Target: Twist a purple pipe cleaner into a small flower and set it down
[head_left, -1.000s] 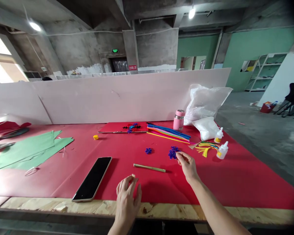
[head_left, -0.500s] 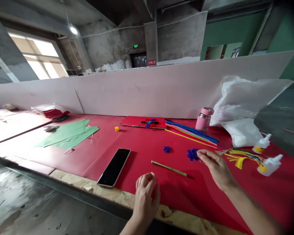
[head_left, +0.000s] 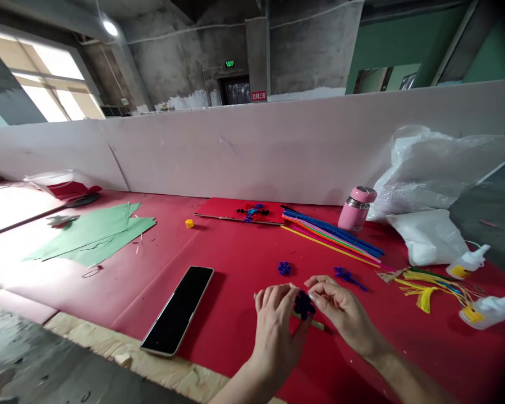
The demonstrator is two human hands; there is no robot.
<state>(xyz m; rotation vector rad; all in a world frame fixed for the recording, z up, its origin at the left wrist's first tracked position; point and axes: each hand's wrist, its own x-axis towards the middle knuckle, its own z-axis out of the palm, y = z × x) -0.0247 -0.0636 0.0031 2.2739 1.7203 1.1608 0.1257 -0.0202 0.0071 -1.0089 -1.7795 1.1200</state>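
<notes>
A dark blue flower of fuzzy pipe cleaner (head_left: 304, 306) is pinched between my two hands above the red tabletop (head_left: 235, 303). My left hand (head_left: 278, 320) grips it at its left side with thumb and forefinger. At its upper right, the fingertips of my right hand (head_left: 345, 314) close on it. Beneath my hands lies a thin greenish stick (head_left: 318, 324), mostly covered. Another blue flower (head_left: 284, 268) rests just beyond my left hand. Past my right hand is a blue flower with a stem (head_left: 348, 277).
A phone (head_left: 179, 311) lies to the left. Further back are a bundle of coloured pipe cleaners (head_left: 334, 233), a pink flask (head_left: 357, 209) and green sheets (head_left: 95, 233). Glue bottles (head_left: 490, 311) and yellow tassels (head_left: 424, 292) are at right. A white partition (head_left: 235, 151) bounds the far side.
My right hand has brought the blue flower left and nearer to me. My left hand has risen to meet it and grips it too. The stemmed flower now shows. The view has shifted slightly.
</notes>
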